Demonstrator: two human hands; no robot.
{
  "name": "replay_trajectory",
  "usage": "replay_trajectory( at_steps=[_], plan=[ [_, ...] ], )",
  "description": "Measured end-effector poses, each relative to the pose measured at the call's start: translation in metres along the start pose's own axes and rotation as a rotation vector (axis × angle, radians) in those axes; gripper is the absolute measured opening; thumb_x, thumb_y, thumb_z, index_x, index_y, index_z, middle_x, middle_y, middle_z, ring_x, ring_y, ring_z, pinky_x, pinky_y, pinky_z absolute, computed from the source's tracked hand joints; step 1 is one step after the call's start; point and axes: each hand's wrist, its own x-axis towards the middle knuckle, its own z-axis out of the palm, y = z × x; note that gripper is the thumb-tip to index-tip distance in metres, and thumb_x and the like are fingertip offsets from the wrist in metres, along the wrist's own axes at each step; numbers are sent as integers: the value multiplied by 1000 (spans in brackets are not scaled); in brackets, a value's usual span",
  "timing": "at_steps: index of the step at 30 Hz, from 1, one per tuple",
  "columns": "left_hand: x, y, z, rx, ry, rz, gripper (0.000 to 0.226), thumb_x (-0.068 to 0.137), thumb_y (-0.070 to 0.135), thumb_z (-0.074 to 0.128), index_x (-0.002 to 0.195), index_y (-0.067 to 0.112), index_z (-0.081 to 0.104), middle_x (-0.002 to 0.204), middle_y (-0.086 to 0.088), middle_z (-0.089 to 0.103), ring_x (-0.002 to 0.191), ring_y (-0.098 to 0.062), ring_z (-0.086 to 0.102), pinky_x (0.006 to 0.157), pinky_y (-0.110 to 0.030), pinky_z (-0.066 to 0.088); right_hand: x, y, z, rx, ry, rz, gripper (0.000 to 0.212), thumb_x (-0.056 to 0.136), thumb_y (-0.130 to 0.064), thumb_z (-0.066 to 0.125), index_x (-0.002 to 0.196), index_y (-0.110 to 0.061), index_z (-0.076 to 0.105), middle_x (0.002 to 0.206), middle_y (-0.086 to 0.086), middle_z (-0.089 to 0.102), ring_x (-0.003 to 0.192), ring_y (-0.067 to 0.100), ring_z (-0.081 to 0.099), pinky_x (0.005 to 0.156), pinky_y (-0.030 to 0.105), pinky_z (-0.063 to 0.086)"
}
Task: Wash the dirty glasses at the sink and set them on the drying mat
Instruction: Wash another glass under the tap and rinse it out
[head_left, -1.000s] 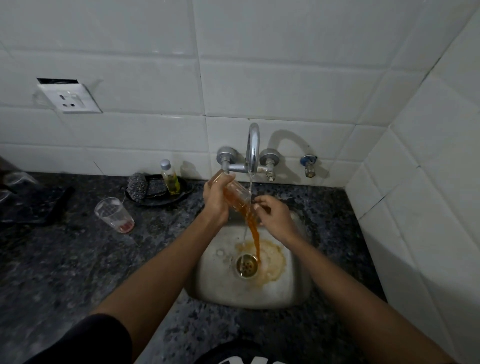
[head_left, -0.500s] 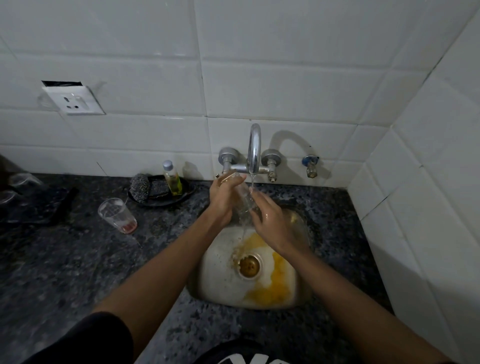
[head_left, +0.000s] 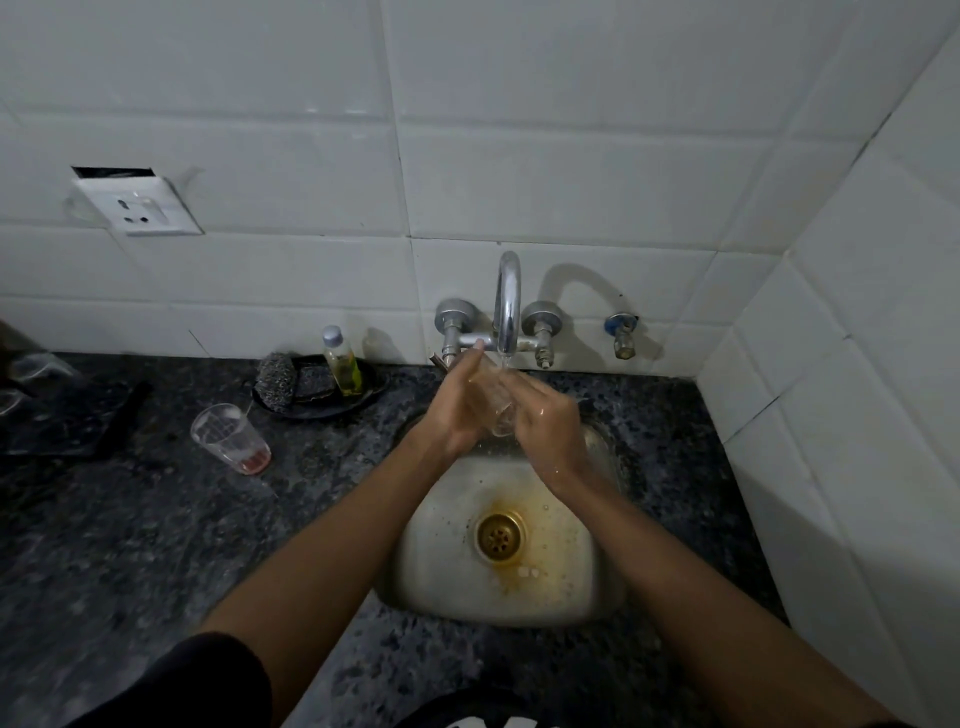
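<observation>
Glass (head_left: 496, 402) clear, colourless, wet, held above the back of the sink (head_left: 597, 571) directly under the tap (head_left: 508, 306). Water stream lands at its upper end. Long axis tilted: top end toward the spout, other end down toward the basin; which end is the rim, cannot tell. Left hand (head_left: 457, 410) wraps its left side, fingers curled round it; right hand (head_left: 548, 421) clasps the right side. Second glass (head_left: 230, 439), reddish residue in the bottom, stands upright on the counter (head_left: 156, 545), well apart to the left. Orange-brown stain rings the drain (head_left: 500, 535).
</observation>
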Motion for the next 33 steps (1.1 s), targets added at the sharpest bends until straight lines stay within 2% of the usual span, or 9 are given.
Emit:
replay_trajectory(
  at_steps=[3, 7, 11, 13, 18, 23, 27, 31, 33],
  plan=[
    [8, -1, -3, 27, 146, 3, 29, 99, 43, 68, 92, 15, 71, 88, -6, 64, 79, -20, 66, 81, -36, 54, -1, 3, 1, -79, -36, -158, 37, 101, -7, 54, 135, -7, 69, 132, 13, 71, 124, 23, 68, 105, 35, 56],
    [9, -5, -4, -58, 179, 11, 36, 102, 39, 57, 72, 20, 63, 76, -2, 60, 70, -18, 62, 75, -37, 50, -2, -12, 10, 106, 86, 165, 37, 96, 5, 63, 130, -6, 71, 123, 12, 75, 111, 21, 74, 95, 27, 60],
    [4, -1, -5, -27, 155, -45, 49, 104, 55, 53, 71, 18, 62, 75, -2, 60, 70, -17, 64, 68, -31, 54, 1, -11, 4, -69, -32, -204, 36, 97, -2, 53, 128, 0, 72, 128, 19, 72, 120, 28, 71, 103, 39, 57],
    [3, 3, -3, -25, 122, -65, 54, 106, 52, 52, 66, 18, 66, 69, -1, 62, 66, -15, 64, 64, -30, 56, 0, -8, 5, -112, -45, -273, 36, 97, -2, 53, 127, 1, 72, 129, 19, 71, 121, 29, 70, 105, 40, 57],
    [7, 0, -7, -51, 150, -20, 40, 102, 52, 57, 82, 17, 56, 84, -6, 60, 80, -21, 64, 80, -37, 53, 4, -16, 9, -9, 9, 17, 36, 97, -3, 59, 131, -5, 71, 122, 16, 75, 110, 27, 74, 92, 38, 63],
    [10, 8, -6, 23, 139, -81, 49, 104, 49, 60, 65, 18, 62, 66, 2, 55, 64, -12, 59, 62, -25, 51, 2, -6, 6, -179, -52, -386, 31, 95, 1, 59, 123, 2, 74, 127, 20, 72, 120, 31, 70, 105, 43, 56],
    [3, 8, -3, -65, 139, -65, 50, 106, 43, 50, 64, 19, 63, 66, 1, 61, 63, -14, 62, 68, -32, 50, 4, -18, 11, -23, -4, -16, 42, 88, 8, 72, 129, -3, 72, 127, 18, 73, 117, 28, 72, 101, 40, 59],
    [1, 6, -4, -77, 81, -56, 58, 106, 55, 49, 60, 20, 54, 58, 5, 53, 55, -10, 56, 57, -26, 52, 3, -15, 4, -193, -73, -360, 37, 89, 4, 63, 123, 2, 73, 127, 21, 72, 119, 32, 71, 108, 40, 52],
    [4, 8, -6, -15, 78, -76, 54, 105, 54, 53, 63, 20, 56, 62, 4, 54, 59, -11, 58, 60, -26, 52, 3, -10, 3, -196, -60, -372, 34, 89, 0, 63, 121, 1, 75, 126, 19, 73, 118, 30, 71, 107, 39, 54]
  ],
)
